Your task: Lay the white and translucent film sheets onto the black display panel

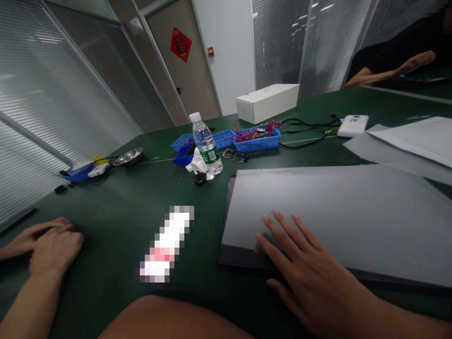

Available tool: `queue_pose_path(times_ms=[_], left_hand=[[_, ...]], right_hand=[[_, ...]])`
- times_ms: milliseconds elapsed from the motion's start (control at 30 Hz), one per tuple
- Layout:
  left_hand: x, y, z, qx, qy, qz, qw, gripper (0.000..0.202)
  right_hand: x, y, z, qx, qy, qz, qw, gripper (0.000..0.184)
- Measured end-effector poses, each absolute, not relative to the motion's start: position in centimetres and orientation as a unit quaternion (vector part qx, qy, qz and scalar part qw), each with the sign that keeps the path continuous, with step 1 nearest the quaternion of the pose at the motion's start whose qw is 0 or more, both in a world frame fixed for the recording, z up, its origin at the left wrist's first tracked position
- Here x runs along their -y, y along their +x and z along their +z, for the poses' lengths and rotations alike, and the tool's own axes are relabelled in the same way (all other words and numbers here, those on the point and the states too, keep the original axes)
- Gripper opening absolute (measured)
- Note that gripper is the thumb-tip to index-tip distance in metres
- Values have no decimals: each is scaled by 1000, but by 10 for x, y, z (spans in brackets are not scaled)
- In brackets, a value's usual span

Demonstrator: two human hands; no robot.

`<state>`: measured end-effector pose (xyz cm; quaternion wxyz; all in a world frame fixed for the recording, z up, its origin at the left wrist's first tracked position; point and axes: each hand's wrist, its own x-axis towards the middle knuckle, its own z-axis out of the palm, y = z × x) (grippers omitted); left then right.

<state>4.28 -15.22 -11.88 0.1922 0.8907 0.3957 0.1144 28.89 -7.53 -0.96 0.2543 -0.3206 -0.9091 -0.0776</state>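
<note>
My right hand (303,268) lies flat, fingers spread, on the near left corner of a grey sheet (335,212) that covers a dark board (226,256). It holds nothing. My left hand (52,249) rests knuckles up on the green table (116,221) at the far left. Its fingers are curled under, and nothing shows in them. Another hand (21,238) reaches in from the left edge and touches it. Between my two hands lies a small white and pink object (165,245) that is blurred out.
Behind stand a water bottle (206,143), blue trays (247,139) with coloured wires, glasses (235,155), a white box (268,101), a white device (352,125) with black cables, and a metal bowl (129,156). White sheets (416,136) lie at right. Another person's arm (391,70) rests far right.
</note>
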Motion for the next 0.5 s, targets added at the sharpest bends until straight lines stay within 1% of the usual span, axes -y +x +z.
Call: queue_pose_path(times_ms=[33,67,167,233,267,300,367,467,500], left_hand=[[155,57,-125,-379,902,90,189,55],[157,67,-128,-376,904,83,187,63],[156,52,-116,-381,905,71,176,71],[151,5,-89,-425,892,53,143,43],[148,-25,-72,-454,882,39,118,32],[144,-56,-55,-478,873,27,96,27],[140,-112,-25,-500,863,5,71,29],[139,-148,-8,-490,868,-28,75,49],[140,-143,-11,-491,867,-37,73,40]], right_hand=[[75,286,-13,905,-335,-96,246,54],[75,285,-16,906,-336,-101,237,51],[80,286,-19,914,-311,-105,240,45],[82,287,-19,915,-296,-105,251,45],[82,287,-18,916,-292,-107,254,46],[83,287,-18,915,-290,-110,257,46],[82,286,-17,916,-287,-112,257,45],[82,286,-17,917,-285,-108,256,46],[81,286,-18,918,-285,-105,255,48]])
